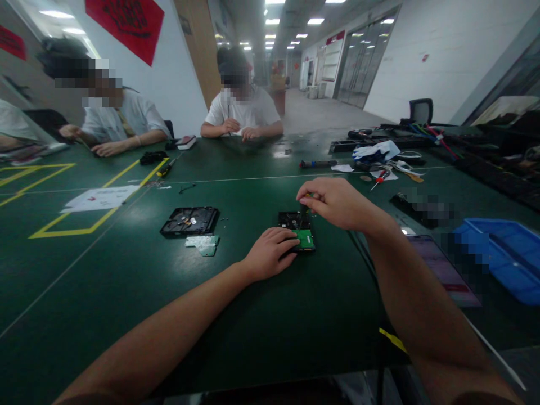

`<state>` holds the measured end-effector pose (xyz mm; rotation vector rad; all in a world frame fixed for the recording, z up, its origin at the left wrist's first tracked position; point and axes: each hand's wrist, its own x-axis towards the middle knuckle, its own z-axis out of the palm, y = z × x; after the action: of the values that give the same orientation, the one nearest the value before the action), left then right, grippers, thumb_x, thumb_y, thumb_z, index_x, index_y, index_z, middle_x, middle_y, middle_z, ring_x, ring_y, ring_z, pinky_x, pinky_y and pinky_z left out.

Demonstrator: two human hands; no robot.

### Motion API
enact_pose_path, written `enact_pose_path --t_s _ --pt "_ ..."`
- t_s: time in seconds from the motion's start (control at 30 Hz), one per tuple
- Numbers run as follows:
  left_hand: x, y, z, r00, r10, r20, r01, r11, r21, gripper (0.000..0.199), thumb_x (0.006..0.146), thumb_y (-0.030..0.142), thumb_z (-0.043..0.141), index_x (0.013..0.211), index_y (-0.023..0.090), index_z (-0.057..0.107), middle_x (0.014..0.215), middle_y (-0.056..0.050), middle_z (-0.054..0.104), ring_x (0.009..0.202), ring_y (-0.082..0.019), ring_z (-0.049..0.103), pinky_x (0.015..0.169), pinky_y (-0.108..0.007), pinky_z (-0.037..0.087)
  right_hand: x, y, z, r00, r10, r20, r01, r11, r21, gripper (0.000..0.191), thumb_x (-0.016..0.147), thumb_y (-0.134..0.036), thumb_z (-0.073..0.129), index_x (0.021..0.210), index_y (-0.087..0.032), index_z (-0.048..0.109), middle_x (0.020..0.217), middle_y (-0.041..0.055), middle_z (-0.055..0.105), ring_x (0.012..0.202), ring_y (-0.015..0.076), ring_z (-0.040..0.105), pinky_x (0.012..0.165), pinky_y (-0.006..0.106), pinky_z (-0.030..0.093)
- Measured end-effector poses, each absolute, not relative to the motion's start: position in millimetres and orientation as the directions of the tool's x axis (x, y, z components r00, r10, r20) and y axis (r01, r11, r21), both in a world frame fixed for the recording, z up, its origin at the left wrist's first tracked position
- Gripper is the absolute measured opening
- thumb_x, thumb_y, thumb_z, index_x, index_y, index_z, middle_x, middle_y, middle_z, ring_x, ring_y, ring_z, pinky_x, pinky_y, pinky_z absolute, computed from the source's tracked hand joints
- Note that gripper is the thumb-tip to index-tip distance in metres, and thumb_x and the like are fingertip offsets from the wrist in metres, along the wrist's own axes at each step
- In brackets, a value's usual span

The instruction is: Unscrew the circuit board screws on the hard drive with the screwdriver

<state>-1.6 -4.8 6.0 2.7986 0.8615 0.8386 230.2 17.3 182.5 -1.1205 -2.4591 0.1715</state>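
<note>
A hard drive (288, 218) with a green circuit board (306, 239) on its upward face lies on the table in front of me. My left hand (273, 253) holds it from the left, fingers across the board and thumb by the near edge. Above the drive, my right hand (331, 205) pinches an upright screwdriver (303, 212), its handle mostly covered by my fingers. The tip seems to meet the drive near the board's far edge, though the exact spot is too small to make out. To the left lie another black hard drive (189, 221) and a detached circuit board (205, 244).
The green table (236, 326) carries a blue plastic bin (502, 253) and a flat dark-screened device (439, 267) at right. Beyond are a red-handled screwdriver (381, 179), gloves (377, 151) and cables. A yellow-handled screwdriver (166, 168) and paper (101, 198) lie left. People sit across the table.
</note>
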Motion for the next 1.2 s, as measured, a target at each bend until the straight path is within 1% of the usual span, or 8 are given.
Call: enact_pose_path --t_s 0.17,0.27,0.37,0.57,0.77,1.0,1.1,1.2 --pt "-1.0 -5.4 6.8 0.687 0.545 0.48 0.492 -0.836 0.245 0.036 0.105 0.035 0.063 0.139 0.024 0.067 0.141 -0.011 0.068 0.137 -0.031 0.061 0.117 -0.055 0.05 232.0 15.8 183.8 -0.608 0.723 0.327 0.66 0.69 -0.298 0.023 0.098 -0.02 0.059 0.109 -0.019 0.079 0.101 0.0063 0.081 0.086 0.0197 0.069 0.081 0.032 0.045" --pt "-0.8 -5.5 7.6 0.687 0.543 0.483 0.488 -0.837 0.246 0.036 0.105 0.035 0.062 0.14 0.025 0.067 0.141 -0.01 0.068 0.137 -0.031 0.062 0.116 -0.055 0.05 232.0 14.7 183.2 -0.586 0.744 0.32 0.675 0.667 -0.314 0.026 0.097 -0.019 0.059 0.116 -0.017 0.078 0.096 0.0062 0.08 0.082 0.0198 0.068 0.078 0.032 0.044" --pt "-0.7 -5.2 7.6 0.689 0.542 0.481 0.487 -0.838 0.246 0.036 0.105 0.036 0.063 0.139 0.025 0.067 0.141 -0.01 0.069 0.136 -0.031 0.062 0.117 -0.055 0.05 231.7 15.4 181.6 -0.574 0.747 0.336 0.683 0.663 -0.307 0.023 0.098 -0.02 0.059 0.112 -0.017 0.078 0.096 0.0068 0.079 0.08 0.0193 0.067 0.078 0.032 0.045" --pt "-0.4 -5.7 7.9 0.686 0.543 0.484 0.493 -0.836 0.24 0.036 0.105 0.036 0.062 0.139 0.023 0.067 0.141 -0.011 0.069 0.137 -0.03 0.061 0.118 -0.054 0.049 232.1 19.5 179.6 -0.593 0.718 0.364 0.661 0.692 -0.289 0.015 0.098 -0.024 0.064 0.098 -0.021 0.079 0.101 0.0072 0.079 0.09 0.0217 0.068 0.085 0.034 0.045" --pt "-0.5 -5.7 8.7 0.688 0.545 0.478 0.488 -0.836 0.25 0.036 0.105 0.035 0.063 0.139 0.025 0.068 0.14 -0.011 0.069 0.136 -0.031 0.062 0.117 -0.055 0.05 231.2 22.8 178.6 -0.543 0.752 0.373 0.735 0.641 -0.223 0.011 0.098 -0.029 0.07 0.098 -0.02 0.077 0.098 0.0082 0.078 0.085 0.0227 0.067 0.082 0.035 0.044" --pt "-0.1 -5.2 7.4 0.688 0.544 0.481 0.487 -0.837 0.249 0.036 0.104 0.036 0.063 0.139 0.025 0.068 0.141 -0.01 0.069 0.137 -0.03 0.062 0.117 -0.055 0.05 227.0 21.3 176.1 -0.459 0.802 0.383 0.784 0.568 -0.25 0.022 0.096 -0.041 0.075 0.094 -0.02 0.07 0.091 0.0087 0.076 0.083 0.024 0.066 0.074 0.036 0.044" --pt "0.0 -4.9 7.0 0.689 0.543 0.48 0.488 -0.837 0.247 0.036 0.105 0.036 0.062 0.139 0.024 0.068 0.141 -0.011 0.069 0.137 -0.03 0.061 0.117 -0.054 0.049 226.7 19.9 177.5 -0.481 0.791 0.377 0.774 0.585 -0.241 0.019 0.096 -0.037 0.074 0.093 -0.02 0.068 0.091 0.0076 0.075 0.081 0.0229 0.065 0.074 0.035 0.042" --pt "-0.1 -4.8 7.1 0.69 0.545 0.476 0.49 -0.836 0.246 0.036 0.105 0.036 0.062 0.139 0.024 0.068 0.141 -0.011 0.069 0.137 -0.031 0.061 0.117 -0.054 0.049 227.0 18.8 178.1 -0.529 0.768 0.361 0.731 0.628 -0.266 0.01 0.096 -0.028 0.072 0.097 -0.019 0.069 0.093 0.0065 0.075 0.08 0.0214 0.064 0.076 0.035 0.042"
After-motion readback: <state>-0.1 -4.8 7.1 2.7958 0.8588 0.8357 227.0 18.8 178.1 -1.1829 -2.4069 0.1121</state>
